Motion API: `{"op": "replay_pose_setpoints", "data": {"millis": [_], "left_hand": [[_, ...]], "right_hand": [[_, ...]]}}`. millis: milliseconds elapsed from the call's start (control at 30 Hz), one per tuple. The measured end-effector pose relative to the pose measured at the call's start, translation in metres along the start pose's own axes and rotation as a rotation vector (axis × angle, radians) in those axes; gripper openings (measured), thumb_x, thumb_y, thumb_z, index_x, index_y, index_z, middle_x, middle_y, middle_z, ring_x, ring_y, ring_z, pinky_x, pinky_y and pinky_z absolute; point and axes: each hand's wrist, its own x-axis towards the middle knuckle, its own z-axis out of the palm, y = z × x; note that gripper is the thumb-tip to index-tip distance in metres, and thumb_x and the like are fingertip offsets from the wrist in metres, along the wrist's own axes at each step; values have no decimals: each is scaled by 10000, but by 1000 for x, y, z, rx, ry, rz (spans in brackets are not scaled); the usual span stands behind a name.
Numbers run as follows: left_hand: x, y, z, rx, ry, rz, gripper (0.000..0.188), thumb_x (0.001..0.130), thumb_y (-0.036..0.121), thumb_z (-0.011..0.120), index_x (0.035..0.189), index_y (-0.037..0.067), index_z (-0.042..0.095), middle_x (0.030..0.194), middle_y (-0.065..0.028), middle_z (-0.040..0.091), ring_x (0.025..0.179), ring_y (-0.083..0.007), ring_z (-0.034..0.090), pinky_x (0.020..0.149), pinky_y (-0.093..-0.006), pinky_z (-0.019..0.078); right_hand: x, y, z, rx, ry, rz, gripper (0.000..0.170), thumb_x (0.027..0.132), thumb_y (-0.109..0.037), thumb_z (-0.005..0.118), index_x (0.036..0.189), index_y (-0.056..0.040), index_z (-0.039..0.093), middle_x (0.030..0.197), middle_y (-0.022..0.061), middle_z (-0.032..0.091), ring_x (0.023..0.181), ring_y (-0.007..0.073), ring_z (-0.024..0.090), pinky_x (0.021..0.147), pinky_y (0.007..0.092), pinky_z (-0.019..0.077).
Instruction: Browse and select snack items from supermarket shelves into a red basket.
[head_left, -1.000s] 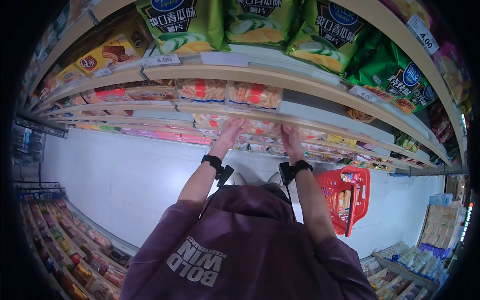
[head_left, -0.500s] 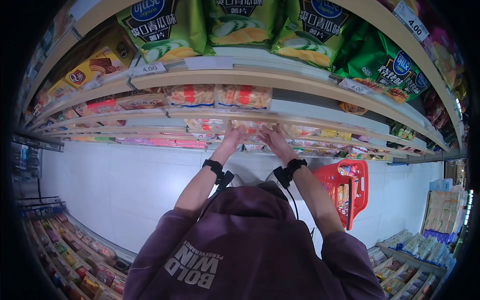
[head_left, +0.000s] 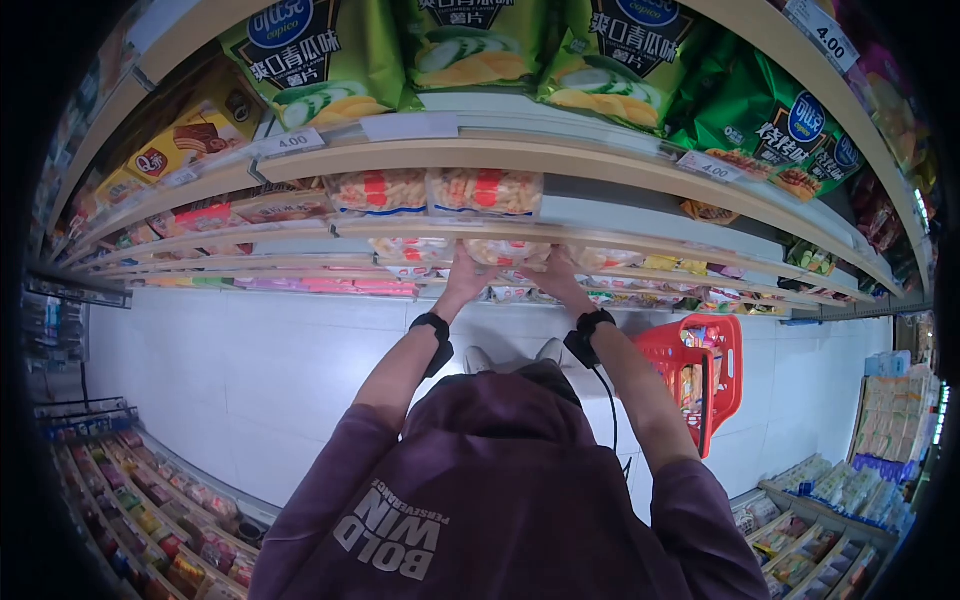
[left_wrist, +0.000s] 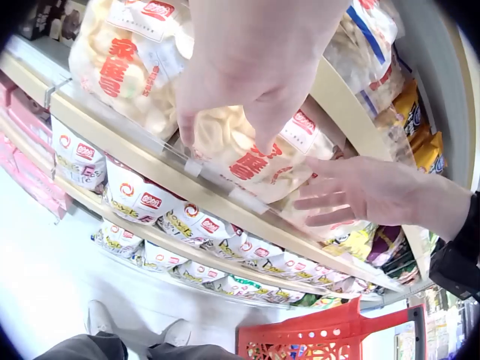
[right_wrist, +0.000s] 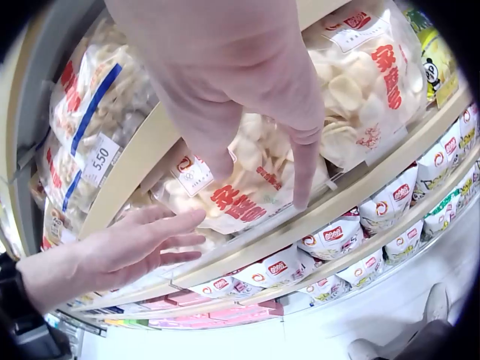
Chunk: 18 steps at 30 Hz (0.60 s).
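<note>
A clear bag of pale chips with red lettering lies on a middle shelf between my two hands. At its left side is my left hand, its fingers fairly straight along the bag in the right wrist view. My right hand is at the opposite side, with extended fingers near the bag's edge in the left wrist view. Thumb and fingers of each hand spread over the bag in that hand's own wrist view. Similar bags stand on either side, one to the left and one to the right.
A red shopping basket with packets inside stands at my right. Just below the bag runs the wooden shelf edge. White snack packets line lower shelves. Green chip bags fill an upper shelf.
My hands have come in around the sides of the bag, the right one briefly moving inward. The bag now shows more plainly between them. The head view has shifted slightly.
</note>
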Motion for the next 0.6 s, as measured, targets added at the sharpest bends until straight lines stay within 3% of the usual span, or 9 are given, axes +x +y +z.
{"op": "replay_pose_setpoints", "data": {"millis": [67,133,200,300,400,500,567,600], "left_hand": [[4,5,2,116,6,-9,1122,689,350,831,1380,-163,112,1320,-340,433,1218,-403,494,1018,-386,424],[7,21,-1,217,-84,-59,1100,678,355,842,1351,-167,144,1323,-360,406,1208,-421,494,1007,-409,431],[3,34,-1,196,-37,-113,1026,681,331,844,1312,-157,198,1308,-369,395,1172,-458,495,987,-426,441],[13,17,15,244,54,-148,925,691,286,842,1264,-148,260,1285,-383,392,1147,-481,493,956,-443,454],[17,21,21,266,89,-207,872,712,262,828,1255,-158,289,1279,-380,406,1151,-474,493,945,-445,456],[18,16,27,216,147,-235,889,716,301,821,1277,-161,309,1301,-365,410,1177,-450,492,951,-429,454],[19,8,35,191,208,-234,902,722,359,808,1293,-154,334,1300,-349,433,1184,-432,500,957,-415,453],[14,9,39,191,235,-237,902,730,394,794,1299,-147,351,1288,-339,456,1179,-425,509,961,-408,453]], "right_hand": [[20,29,36,-298,176,-181,973,744,-518,743,1386,60,297,1178,267,578,1125,386,571,930,412,487],[22,31,44,-321,172,-173,969,748,-545,728,1327,129,343,1070,272,634,1115,389,576,933,421,471],[8,-22,1,-56,-52,55,842,775,-540,709,1212,146,489,995,270,653,1078,389,590,931,427,457],[37,23,43,-74,126,-80,604,831,-480,674,1014,93,627,976,279,648,1022,382,604,918,437,450],[22,-8,16,60,252,-236,520,855,-447,650,889,71,661,954,292,644,1024,385,598,913,446,451],[40,13,45,-194,235,-90,444,879,-401,627,933,38,667,922,298,644,960,391,620,898,449,458],[31,20,47,-51,386,-196,423,895,-378,605,964,36,659,891,296,646,917,401,633,868,440,479],[23,23,44,-6,356,-213,419,898,-372,601,981,36,653,887,293,648,898,402,640,854,435,490]]}}
